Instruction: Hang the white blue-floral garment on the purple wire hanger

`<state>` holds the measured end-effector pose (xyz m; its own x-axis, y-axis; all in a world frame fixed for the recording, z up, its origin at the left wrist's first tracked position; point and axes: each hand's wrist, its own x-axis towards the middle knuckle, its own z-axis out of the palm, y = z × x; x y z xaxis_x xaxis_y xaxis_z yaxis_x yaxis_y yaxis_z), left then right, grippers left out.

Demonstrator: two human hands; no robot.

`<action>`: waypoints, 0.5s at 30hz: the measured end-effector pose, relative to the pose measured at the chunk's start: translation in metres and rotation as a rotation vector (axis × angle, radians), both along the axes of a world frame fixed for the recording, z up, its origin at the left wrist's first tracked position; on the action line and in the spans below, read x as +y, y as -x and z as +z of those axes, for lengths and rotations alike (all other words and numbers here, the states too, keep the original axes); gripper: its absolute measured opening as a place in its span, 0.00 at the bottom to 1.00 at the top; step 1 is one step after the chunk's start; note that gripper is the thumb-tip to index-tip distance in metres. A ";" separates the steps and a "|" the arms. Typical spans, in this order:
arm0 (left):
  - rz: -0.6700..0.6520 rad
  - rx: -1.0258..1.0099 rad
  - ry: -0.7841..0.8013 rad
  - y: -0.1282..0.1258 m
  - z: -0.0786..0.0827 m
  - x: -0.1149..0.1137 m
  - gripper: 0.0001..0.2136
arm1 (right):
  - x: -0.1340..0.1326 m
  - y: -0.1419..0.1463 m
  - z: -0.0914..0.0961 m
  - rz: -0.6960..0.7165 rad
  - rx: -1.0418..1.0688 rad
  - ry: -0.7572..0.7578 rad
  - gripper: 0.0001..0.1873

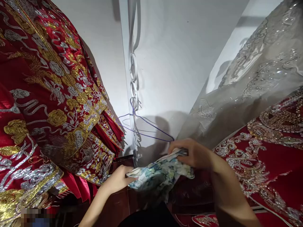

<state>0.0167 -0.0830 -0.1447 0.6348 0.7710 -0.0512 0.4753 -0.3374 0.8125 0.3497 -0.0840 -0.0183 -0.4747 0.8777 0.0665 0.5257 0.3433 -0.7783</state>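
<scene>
A small floral garment (159,175) in white, blue and green is stretched between my two hands, low in the middle of the view. My left hand (117,179) pinches its left end, fingers closed on the cloth. My right hand (192,154) grips its upper right edge, also closed. Just above the garment a thin purple wire hanger (151,128) hangs from a white chain of rings (133,85) on the wall, its right tip close to my right hand.
A red robe with gold and silver embroidery (44,94) hangs at the left. A sheer silver beaded gown (258,78) and another red embroidered garment (267,157) hang at the right. White walls meet in a corner behind. The floor below is dark brown.
</scene>
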 end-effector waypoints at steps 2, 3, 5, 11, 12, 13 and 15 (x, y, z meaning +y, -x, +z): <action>0.016 -0.030 -0.022 0.001 0.015 -0.003 0.19 | 0.014 -0.029 -0.005 -0.204 0.088 -0.040 0.13; 0.003 -0.051 -0.033 -0.003 0.024 -0.006 0.19 | 0.027 -0.039 -0.009 -0.294 0.171 -0.073 0.14; -0.036 -0.090 -0.065 -0.014 0.041 -0.014 0.19 | 0.062 -0.048 -0.018 -0.376 0.378 -0.111 0.18; 0.019 -0.100 -0.183 -0.031 0.061 -0.019 0.17 | 0.156 0.002 -0.037 -0.068 0.515 0.432 0.24; 0.074 -0.090 -0.193 -0.026 0.060 -0.017 0.15 | 0.164 0.012 -0.039 -0.029 0.508 0.473 0.25; 0.133 -0.079 -0.201 -0.017 0.058 -0.015 0.13 | 0.168 0.019 -0.039 -0.007 0.503 0.473 0.23; 0.241 -0.049 -0.218 0.005 0.050 -0.009 0.10 | 0.171 0.027 -0.040 0.011 0.512 0.423 0.20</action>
<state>0.0117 -0.0920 -0.0945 0.4306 0.8888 0.1572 0.5249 -0.3883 0.7575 0.3228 0.0874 -0.0583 -0.4835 0.8730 -0.0638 0.0520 -0.0440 -0.9977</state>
